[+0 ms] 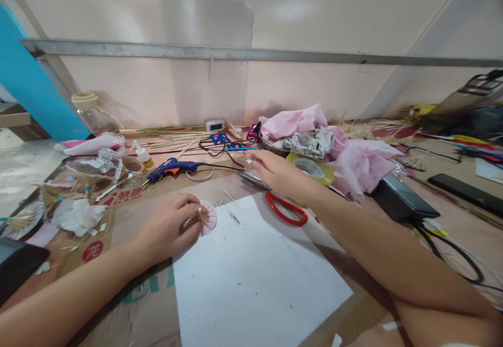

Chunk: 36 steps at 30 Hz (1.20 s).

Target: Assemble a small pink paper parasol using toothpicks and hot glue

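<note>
My left hand (175,227) is closed around a small pale pink paper umbrella (211,218) with thin wooden ribs, over the left edge of a white paper sheet (255,273). Fingers stretched forward, my right hand (275,171) reaches over scissors with red handles (287,212), close to a thin black cable and a blue stick. A tiny white scrap shows by its fingertips; whether they touch it is unclear. A thin wooden stick (228,195) lies near the sheet's top edge. Beyond the left hand rests a blue glue gun (171,169).
Left are a small glue bottle (142,154), a glass jar (92,114) and crumpled white tissue (78,216). At right lie a tape roll (310,167), pink crumpled paper (359,161) and a dark box with cables (404,197). A white wall stands behind.
</note>
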Each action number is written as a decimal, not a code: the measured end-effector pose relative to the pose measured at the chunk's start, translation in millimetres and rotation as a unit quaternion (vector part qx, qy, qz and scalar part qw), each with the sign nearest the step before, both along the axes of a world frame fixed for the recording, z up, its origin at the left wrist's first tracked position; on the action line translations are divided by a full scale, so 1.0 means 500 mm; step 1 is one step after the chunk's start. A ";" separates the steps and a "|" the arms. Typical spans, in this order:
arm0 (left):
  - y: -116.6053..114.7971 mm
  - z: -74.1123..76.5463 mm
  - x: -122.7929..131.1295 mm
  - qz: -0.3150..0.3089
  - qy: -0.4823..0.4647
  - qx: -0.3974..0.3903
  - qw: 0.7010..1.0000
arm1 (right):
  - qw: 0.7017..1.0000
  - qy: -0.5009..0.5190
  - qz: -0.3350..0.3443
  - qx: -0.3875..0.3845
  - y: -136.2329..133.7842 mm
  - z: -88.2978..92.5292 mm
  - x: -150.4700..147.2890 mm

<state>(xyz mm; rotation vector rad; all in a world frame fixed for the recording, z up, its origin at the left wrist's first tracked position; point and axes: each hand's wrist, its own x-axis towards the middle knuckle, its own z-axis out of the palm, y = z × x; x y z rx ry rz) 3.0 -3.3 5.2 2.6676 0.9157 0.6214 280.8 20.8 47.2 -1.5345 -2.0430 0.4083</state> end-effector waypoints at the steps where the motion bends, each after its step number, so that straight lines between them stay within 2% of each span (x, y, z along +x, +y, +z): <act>1: 0.000 0.000 0.000 -0.001 -0.002 -0.001 1.000 | 0.997 -0.075 -0.010 0.009 0.006 -0.011 0.003; 4: 0.000 -0.001 0.001 0.003 -0.007 0.000 1.000 | 0.973 -0.229 -0.026 -0.010 0.018 -0.030 0.010; 7: -0.001 -0.001 -0.001 0.003 -0.013 -0.004 1.000 | 0.961 -0.275 -0.011 -0.006 0.020 -0.032 0.006; 11: -0.003 0.001 -0.003 -0.004 -0.010 -0.011 1.000 | 0.966 -0.258 0.027 0.022 0.016 -0.022 -0.023; 15: -0.002 -0.002 -0.006 -0.008 -0.008 -0.014 1.000 | 0.972 -0.215 0.091 0.025 0.031 -0.003 -0.076; 18: -0.001 -0.005 -0.007 -0.008 -0.002 -0.014 1.000 | 0.978 -0.174 0.112 0.036 0.062 0.016 -0.129; 21: 0.000 -0.007 -0.007 -0.013 -0.003 -0.006 1.000 | 0.973 -0.189 0.126 0.030 0.104 0.025 -0.189; 28: 0.003 -0.011 -0.009 -0.021 -0.021 0.000 1.000 | 0.950 -0.263 0.163 -0.042 0.184 0.006 -0.310; 32: 0.004 -0.014 -0.011 -0.026 -0.030 0.001 0.999 | 0.950 -0.266 0.157 -0.050 0.197 -0.016 -0.328; 36: 0.006 -0.018 -0.010 -0.022 -0.029 0.016 0.999 | 0.965 -0.220 0.136 -0.037 0.194 -0.025 -0.307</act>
